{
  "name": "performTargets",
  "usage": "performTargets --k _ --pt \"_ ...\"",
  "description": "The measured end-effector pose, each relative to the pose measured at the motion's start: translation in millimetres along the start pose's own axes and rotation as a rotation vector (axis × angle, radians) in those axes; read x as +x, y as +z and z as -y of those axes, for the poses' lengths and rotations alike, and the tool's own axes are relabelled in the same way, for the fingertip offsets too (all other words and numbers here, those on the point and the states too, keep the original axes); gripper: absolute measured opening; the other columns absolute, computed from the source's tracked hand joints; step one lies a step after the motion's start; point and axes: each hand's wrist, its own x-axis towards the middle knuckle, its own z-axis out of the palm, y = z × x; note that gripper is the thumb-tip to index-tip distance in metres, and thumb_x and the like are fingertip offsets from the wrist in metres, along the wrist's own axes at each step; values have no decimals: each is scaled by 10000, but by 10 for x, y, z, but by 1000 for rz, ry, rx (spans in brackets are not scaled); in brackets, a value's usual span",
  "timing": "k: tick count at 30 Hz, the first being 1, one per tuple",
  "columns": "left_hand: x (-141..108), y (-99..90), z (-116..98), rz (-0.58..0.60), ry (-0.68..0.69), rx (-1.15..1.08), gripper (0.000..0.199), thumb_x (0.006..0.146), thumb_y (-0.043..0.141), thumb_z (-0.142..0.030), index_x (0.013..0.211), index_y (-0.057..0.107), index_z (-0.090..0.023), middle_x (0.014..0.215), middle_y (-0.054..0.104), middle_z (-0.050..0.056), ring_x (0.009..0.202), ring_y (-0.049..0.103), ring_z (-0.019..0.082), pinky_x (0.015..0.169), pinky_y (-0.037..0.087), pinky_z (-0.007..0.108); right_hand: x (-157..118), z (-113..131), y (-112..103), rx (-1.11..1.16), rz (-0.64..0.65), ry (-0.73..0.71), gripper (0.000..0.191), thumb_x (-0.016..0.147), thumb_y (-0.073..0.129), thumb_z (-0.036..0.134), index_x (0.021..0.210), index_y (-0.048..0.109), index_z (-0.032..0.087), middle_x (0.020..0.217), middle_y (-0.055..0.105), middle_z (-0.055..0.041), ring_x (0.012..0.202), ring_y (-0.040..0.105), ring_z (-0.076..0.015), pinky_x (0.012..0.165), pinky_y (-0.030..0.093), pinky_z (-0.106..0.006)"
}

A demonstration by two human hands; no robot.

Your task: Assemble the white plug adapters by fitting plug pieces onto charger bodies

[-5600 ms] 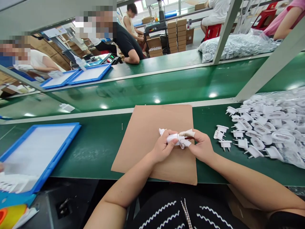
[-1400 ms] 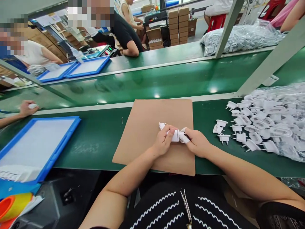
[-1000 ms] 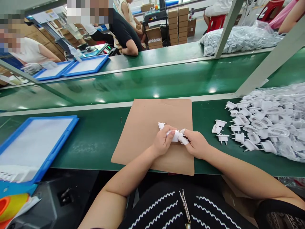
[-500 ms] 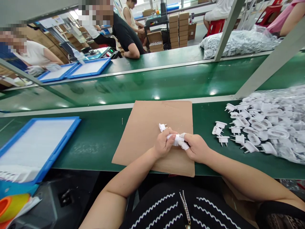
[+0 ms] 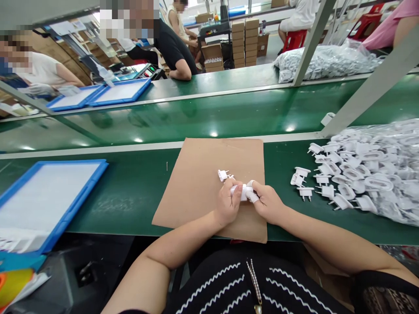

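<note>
Where two hands meet over cardboard sheet: left hand and right hand, each grip closed on one white plug part, mostly hidden by fingers, shape unclear. One loose plug piece just beyond, two pins up. Right: heap of plug parts, glossy white plastic, uncountable, cut off. Left: one blue tray, cut off. Green tabletop beneath.

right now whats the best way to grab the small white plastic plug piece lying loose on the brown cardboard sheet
Probably from above, pinching the small white plastic plug piece across its body, not its prongs: those point right, toward the left hand, and it lies apart on the brown cardboard sheet.
</note>
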Motion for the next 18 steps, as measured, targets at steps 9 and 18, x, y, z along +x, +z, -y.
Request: performTargets --k 9,18 --pt "297 -217 -24 419 -401 -535 543 906 709 -597 1242 584 -189 919 663 45 629 583 122 575 480 264 129 25 -275 296 32 104 216 929 596 431 909 542 223 718 616 11 634 545 -160 612 405 -263" --pt "550 -468 -14 33 -420 -875 447 759 908 -336 1097 640 -218 1187 729 69 1256 656 249 1057 521 355 122 -34 -344 -246 102 27 476 783 861 348 1195 663 216 1209 621 -88 1036 613 -257 840 490 -344"
